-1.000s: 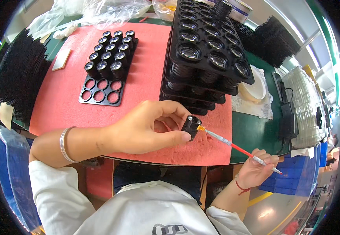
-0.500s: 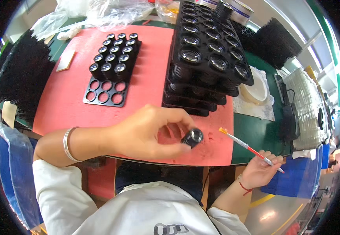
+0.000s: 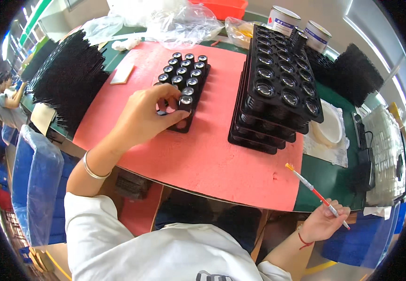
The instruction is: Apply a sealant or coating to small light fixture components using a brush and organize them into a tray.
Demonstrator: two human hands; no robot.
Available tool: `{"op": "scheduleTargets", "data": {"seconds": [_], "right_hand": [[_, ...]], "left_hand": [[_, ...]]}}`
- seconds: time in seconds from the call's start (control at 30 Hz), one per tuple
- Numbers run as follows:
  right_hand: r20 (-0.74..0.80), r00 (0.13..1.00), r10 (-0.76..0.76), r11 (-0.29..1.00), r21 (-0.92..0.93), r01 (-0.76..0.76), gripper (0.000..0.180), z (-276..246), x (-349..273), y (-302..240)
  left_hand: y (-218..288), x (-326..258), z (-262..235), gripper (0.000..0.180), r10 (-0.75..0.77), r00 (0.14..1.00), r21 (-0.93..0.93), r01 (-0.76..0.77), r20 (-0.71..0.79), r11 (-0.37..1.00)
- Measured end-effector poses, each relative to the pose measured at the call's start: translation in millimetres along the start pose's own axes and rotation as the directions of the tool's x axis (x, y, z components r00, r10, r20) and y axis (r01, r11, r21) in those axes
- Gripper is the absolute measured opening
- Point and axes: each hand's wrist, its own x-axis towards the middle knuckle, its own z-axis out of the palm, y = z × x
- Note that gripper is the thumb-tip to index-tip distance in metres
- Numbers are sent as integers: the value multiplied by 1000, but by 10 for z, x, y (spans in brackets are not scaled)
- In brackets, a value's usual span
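Over the black tray [image 3: 188, 125] | left hand [image 3: 147, 114] pinching lensed cylinder [image 3: 185, 107], seating unclear | right hand [image 3: 324, 222] gripping brush [image 3: 313, 189]

Across my counter [image 3: 334, 180] I see crumpled clear plastic bags [image 3: 170, 18], with a red bin [image 3: 224, 8] behind them and two round metal tins [image 3: 285, 18] to their right. A flat white rectangular slab [image 3: 122, 73] lies on the pink mat [image 3: 203, 159]. To my right, a pale round dish [image 3: 329, 126] rests on stained paper [image 3: 313, 147]. Another person [image 3: 8, 103] is at my far left.
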Motion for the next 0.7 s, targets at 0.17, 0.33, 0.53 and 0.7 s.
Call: {"op": "scheduleTargets", "data": {"seconds": [0.17, 0.33, 0.53, 0.7], "right_hand": [[21, 1000, 5, 1000, 3, -5, 19, 3, 6, -7], [-80, 996, -49, 992, -120, 39, 25, 44, 6, 23], [-80, 995, -65, 991, -121, 55, 26, 75, 13, 37], [-35, 996, -81, 986, -151, 75, 27, 60, 13, 12]], "left_hand": [[-129, 34, 48, 29, -39, 991, 53, 33, 129, 998], [-25, 61, 35, 30, -94, 987, 155, 73, 133, 985], [-20, 97, 29, 28, -32, 993, 303, -3, 111, 953], [144, 108, -77, 31, -89, 975, 443, -11, 204, 896]]}}
